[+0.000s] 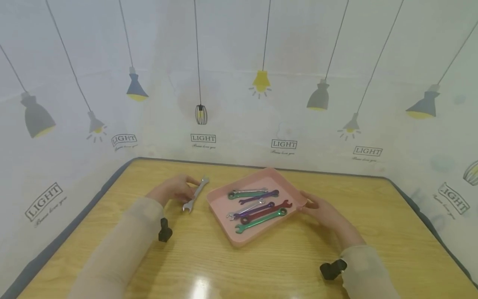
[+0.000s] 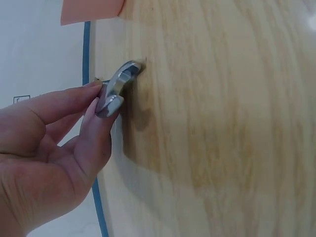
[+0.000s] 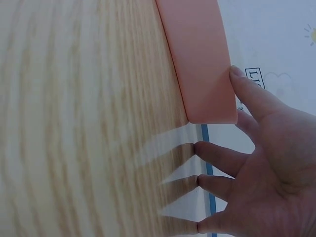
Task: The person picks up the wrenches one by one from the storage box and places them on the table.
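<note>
My left hand (image 1: 175, 189) pinches a silver open-end wrench (image 1: 196, 194) between thumb and fingers, left of the pink tray (image 1: 222, 226). In the left wrist view, the jaw end of the wrench points toward the camera, over the wood tabletop. My right hand (image 1: 321, 212) holds the tray's right corner. Seen from the right wrist, the thumb presses the tray wall by the rim, the index finger is partly hidden behind the corner, and the other fingers spread down to the table. Inside the tray lie several wrenches: green (image 1: 257, 222), red (image 1: 267, 211), purple (image 1: 257, 197) and silver.
The wood table (image 1: 209, 265) has a dark blue edge band (image 1: 179, 161) along its back and sides. Behind it hangs a white curtain (image 1: 239, 91) printed with lamps. Each sleeve has a small black camera at the wrist.
</note>
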Demonstrator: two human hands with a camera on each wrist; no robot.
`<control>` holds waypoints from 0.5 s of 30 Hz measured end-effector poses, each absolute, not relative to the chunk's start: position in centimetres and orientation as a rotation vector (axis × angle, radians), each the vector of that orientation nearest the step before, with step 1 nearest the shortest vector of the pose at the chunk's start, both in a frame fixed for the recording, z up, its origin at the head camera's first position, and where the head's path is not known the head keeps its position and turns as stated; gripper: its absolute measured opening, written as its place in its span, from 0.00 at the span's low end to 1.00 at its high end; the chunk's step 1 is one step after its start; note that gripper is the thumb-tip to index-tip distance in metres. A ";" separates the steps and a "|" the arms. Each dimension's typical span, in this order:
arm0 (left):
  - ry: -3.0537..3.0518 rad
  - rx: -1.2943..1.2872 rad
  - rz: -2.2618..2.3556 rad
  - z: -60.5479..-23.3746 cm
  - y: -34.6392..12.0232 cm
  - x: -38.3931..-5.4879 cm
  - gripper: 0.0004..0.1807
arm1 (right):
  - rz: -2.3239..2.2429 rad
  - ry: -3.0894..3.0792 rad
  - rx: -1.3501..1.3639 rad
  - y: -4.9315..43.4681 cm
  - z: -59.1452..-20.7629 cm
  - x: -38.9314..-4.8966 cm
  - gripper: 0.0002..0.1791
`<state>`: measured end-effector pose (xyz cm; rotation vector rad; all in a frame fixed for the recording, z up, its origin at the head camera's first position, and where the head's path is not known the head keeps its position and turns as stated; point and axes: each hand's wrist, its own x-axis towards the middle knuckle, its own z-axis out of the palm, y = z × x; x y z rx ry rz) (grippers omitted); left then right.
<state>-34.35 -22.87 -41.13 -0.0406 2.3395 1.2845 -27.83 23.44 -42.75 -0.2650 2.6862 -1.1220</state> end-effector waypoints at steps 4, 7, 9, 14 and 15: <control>2.349 -0.042 1.300 -41.6 -22.8 -34.2 0.35 | -1.122 2.683 -0.277 23.5 -42.9 -27.6 0.38; 2.384 -0.045 1.279 -41.7 -22.8 -34.2 0.35 | -1.121 2.684 -0.272 23.5 -43.0 -27.6 0.38; 2.410 -0.047 1.257 -41.6 -22.8 -34.2 0.35 | -1.120 2.691 -0.273 23.5 -43.0 -27.7 0.39; 2.446 -0.081 1.207 -41.2 -22.6 -34.4 0.37 | -1.116 2.694 -0.268 23.5 -42.7 -27.7 0.39; 2.443 -0.093 1.211 -41.1 -22.6 -34.4 0.36 | -1.117 2.690 -0.262 23.5 -42.7 -27.7 0.39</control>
